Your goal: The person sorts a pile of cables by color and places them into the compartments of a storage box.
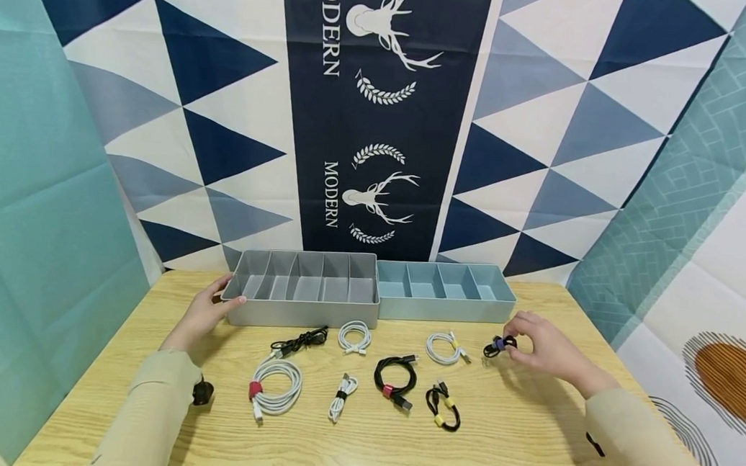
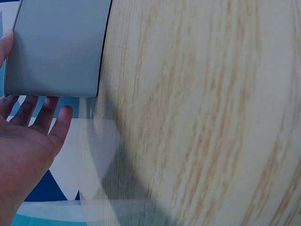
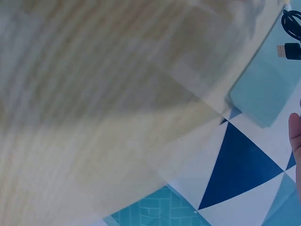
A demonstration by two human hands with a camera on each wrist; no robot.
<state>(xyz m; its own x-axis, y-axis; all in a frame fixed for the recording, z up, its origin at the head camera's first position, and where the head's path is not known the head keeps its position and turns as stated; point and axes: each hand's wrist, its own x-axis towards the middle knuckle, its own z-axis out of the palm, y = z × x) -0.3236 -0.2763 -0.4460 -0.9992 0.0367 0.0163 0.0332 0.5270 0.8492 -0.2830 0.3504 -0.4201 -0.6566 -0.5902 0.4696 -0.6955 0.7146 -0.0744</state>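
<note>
At the left end of a grey divided box (image 1: 302,313), my left hand (image 1: 201,315) holds the corner. Its thumb lies at the front rim and the fingers spread along the end wall, as the left wrist view also shows beside the box wall (image 2: 56,52). On the right, my right hand (image 1: 542,347) pinches a small coiled black cable (image 1: 491,349) with a purple tie. The right wrist view catches this cable's USB plug (image 3: 292,51) at the edge, with only part of the hand visible. A light blue divided box (image 1: 445,310) stands just behind that hand, to its left.
Coiled cables lie before the boxes: white with a red tie (image 1: 297,383), white with a black tie (image 1: 338,404), black with a red tie (image 1: 378,381), black with yellow ties (image 1: 456,416), others further back. Patterned cloth (image 1: 228,71) hangs behind the wooden table (image 1: 266,456).
</note>
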